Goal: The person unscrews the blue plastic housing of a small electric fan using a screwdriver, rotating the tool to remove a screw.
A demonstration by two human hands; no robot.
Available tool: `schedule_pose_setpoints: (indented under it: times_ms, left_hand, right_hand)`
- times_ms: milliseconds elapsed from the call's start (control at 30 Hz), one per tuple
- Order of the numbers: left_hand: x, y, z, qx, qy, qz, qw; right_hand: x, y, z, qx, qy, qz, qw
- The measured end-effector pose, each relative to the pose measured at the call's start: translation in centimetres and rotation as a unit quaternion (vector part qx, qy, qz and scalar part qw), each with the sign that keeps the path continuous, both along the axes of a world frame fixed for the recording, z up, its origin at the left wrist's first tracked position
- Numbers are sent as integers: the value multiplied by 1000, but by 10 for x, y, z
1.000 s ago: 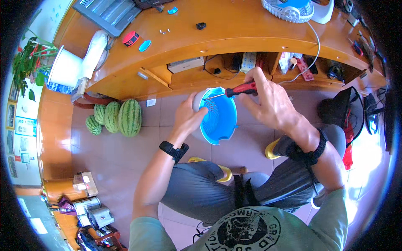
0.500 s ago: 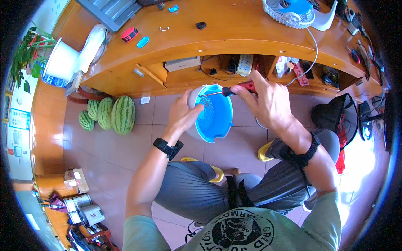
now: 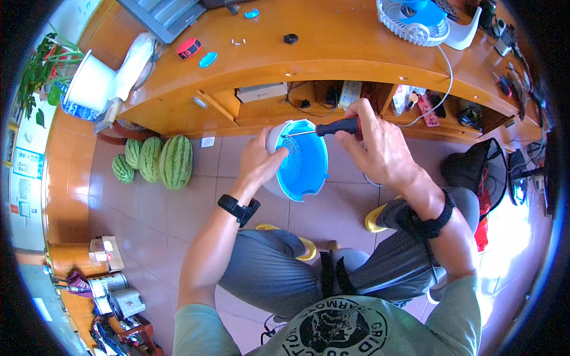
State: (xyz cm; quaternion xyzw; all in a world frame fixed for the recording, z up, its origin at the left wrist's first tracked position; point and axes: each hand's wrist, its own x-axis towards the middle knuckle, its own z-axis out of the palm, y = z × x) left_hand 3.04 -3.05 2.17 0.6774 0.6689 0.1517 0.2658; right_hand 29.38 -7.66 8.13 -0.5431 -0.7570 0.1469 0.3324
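Observation:
My left hand is closed on the left side of a round plastic housing, white outside and bright blue inside, with a spiral grille. Its thumb presses over the rim beside the grille. In my right hand is a screwdriver with a black and red handle, pinched between thumb and fingers. The thin shaft crosses the housing's open mouth toward the left, its tip at the inner wall near my left fingers. Whatever the tip touches is too small to make out. The housing is held above the floor, in front of my knees.
On the wooden desk lie a white and blue fan part, small screws, a blue oval cap and a red tape roll. Watermelons rest on the floor at left. A black bag stands at right.
The screwdriver handle has turned in my right hand, showing more black and less red. My right fingers have shifted around it. My left hand and the housing stay nearly in place.

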Motion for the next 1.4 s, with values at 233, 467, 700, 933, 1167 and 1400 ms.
schedule_pose_setpoints:
  times_ms: [233, 467, 700, 933, 1167, 1400]
  left_hand:
    - [-6, 3, -5, 12, -15, -14, 1000]
    - [-10, 3, -9, 42, 5, -24, 999]
    - [-6, 4, -11, 43, 6, -21, 999]
    - [-12, 9, -14, 31, -39, -10, 999]
    - [-9, 7, -6, 60, -7, -10, 998]
    - [-11, 10, -7, 64, -3, -20, 998]
  right_hand:
    - [-5, -1, 4, 21, -44, -46, 998]
    - [-8, 1, 8, -32, -67, -66, 995]
    - [-2, 4, -3, -27, -57, -51, 997]
    - [-3, 5, -6, 22, 22, 10, 999]
    - [-8, 12, 1, -68, -85, -67, 992]
    - [-13, 18, -4, -3, 0, -45, 999]
